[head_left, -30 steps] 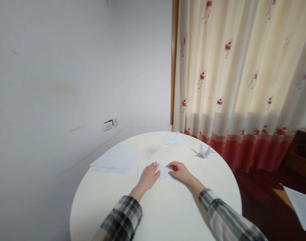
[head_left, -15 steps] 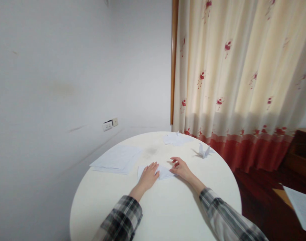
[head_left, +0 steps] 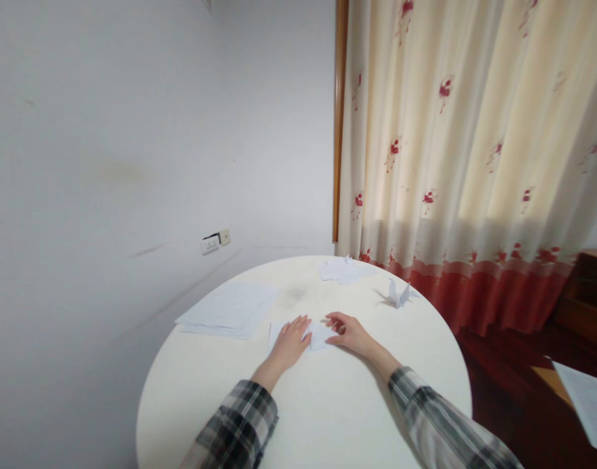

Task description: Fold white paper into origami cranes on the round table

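Observation:
A small folded sheet of white paper (head_left: 319, 336) lies on the round white table (head_left: 347, 404) in front of me. My left hand (head_left: 292, 339) rests flat on its left part, fingers stretched out and pressing it to the tabletop. At the paper's right end is my right hand (head_left: 345, 331), fingers curved, with the paper's edge between thumb and fingertips. That end looks turned over toward the left hand. The exact fold under the fingers is too small to make out.
A stack of white paper sheets (head_left: 225, 309) lies at the table's left. A folded paper crane (head_left: 399, 294) stands at the right edge. More papers (head_left: 345, 270) lie at the far edge. A wall is on the left and a curtain (head_left: 440, 163) hangs behind.
My right hand has shifted slightly left, bringing the paper's right end over toward the middle. My left hand has stayed in place on the paper.

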A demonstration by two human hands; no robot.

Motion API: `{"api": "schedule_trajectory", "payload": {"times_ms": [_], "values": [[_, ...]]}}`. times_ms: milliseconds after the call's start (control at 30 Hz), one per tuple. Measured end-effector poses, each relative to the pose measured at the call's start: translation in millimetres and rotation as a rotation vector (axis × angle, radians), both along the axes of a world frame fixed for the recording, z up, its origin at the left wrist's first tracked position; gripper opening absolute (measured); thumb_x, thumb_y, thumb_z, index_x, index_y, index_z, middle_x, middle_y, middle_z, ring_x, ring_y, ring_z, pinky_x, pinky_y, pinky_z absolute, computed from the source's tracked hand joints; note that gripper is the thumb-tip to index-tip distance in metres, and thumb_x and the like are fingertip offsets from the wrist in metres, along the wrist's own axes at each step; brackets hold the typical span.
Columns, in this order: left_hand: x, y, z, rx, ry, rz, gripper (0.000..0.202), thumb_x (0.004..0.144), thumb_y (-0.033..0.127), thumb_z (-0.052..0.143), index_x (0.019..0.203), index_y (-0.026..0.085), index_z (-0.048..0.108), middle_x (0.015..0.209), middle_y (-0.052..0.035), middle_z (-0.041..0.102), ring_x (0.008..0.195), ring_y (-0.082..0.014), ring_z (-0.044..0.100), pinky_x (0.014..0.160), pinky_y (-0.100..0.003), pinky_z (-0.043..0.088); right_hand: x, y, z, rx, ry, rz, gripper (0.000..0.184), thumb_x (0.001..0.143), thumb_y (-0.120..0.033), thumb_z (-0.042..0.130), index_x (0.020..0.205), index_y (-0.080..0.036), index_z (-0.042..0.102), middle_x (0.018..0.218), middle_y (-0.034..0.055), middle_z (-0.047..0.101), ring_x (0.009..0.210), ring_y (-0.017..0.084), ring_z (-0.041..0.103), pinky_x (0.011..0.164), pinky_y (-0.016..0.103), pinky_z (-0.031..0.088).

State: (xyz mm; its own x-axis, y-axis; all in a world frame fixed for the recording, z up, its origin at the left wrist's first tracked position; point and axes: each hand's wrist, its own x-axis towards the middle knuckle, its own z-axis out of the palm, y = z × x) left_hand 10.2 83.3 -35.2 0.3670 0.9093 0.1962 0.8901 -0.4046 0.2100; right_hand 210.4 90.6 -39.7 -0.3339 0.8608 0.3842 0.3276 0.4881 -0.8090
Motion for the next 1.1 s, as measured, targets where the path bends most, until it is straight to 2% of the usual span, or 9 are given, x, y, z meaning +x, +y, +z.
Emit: {"api": "schedule_trajectory", "payload": {"times_ms": [167, 400, 600, 933, 1100], "values": [[0.6, -0.9, 1.2, 0.0, -0.002, -0.008, 0.047, 0.086, 0.035, 0.03, 0.128, 0.017, 0.04, 0.138, -0.0075, 0.035, 0.129, -0.0178, 0.027, 0.105, -0.037, 0.021, -2.4, -6.1, 3.7, 0.052, -0.078, -0.023, 0.052, 0.053, -0.023, 0.075, 0.102, -0.017, 0.057, 0.084, 0.002, 0.06, 0.069, 0.012, 0.052, 0.065, 0.025, 0.044], [1.4, -4.7, 5.3, -0.045, -0.003, -0.025, 0.067, 0.079, 0.057, 0.039, 0.13, 0.015, 0.036, 0.141, -0.0103, 0.03, 0.131, -0.0218, 0.023, 0.106, -0.04, 0.017, -4.0, -7.5, 3.7, 0.095, -0.118, -0.05, 0.045, 0.055, -0.022, 0.074, 0.097, -0.018, 0.06, 0.083, 0.0021, 0.06, 0.069, 0.012, 0.052, 0.065, 0.024, 0.043], [0.4, -4.3, 3.4, -0.057, -0.049, -0.115, 0.067, 0.075, 0.057, 0.046, 0.129, 0.018, 0.039, 0.14, -0.0082, 0.032, 0.13, -0.0203, 0.025, 0.106, -0.037, 0.018, -3.3, -6.1, 5.7, 0.031, -0.053, -0.067, 0.027, 0.061, -0.015, 0.066, 0.088, -0.017, 0.062, 0.066, -0.0025, 0.058, 0.06, 0.01, 0.052, 0.061, 0.022, 0.043], [3.0, -6.4, 4.4, -0.014, -0.109, -0.16, 0.063, 0.072, 0.054, 0.054, 0.124, 0.021, 0.045, 0.136, -0.0066, 0.04, 0.127, -0.0197, 0.031, 0.105, -0.034, 0.023, -3.4, -7.9, 9.1, 0.022, -0.052, -0.154, 0.026, 0.063, -0.018, 0.064, 0.088, -0.018, 0.06, 0.066, -0.0027, 0.06, 0.055, 0.009, 0.053, 0.058, 0.022, 0.042], [2.7, -4.9, 1.4, -0.002, -0.133, -0.162, 0.063, 0.071, 0.054, 0.055, 0.124, 0.02, 0.046, 0.135, -0.0062, 0.042, 0.126, -0.0192, 0.034, 0.105, -0.033, 0.024, -2.8, -5.3, 7.1, -0.044, 0.013, -0.165, 0.025, 0.063, -0.017, 0.063, 0.088, -0.017, 0.059, 0.065, -0.0028, 0.059, 0.052, 0.008, 0.051, 0.053, 0.02, 0.041]]}}
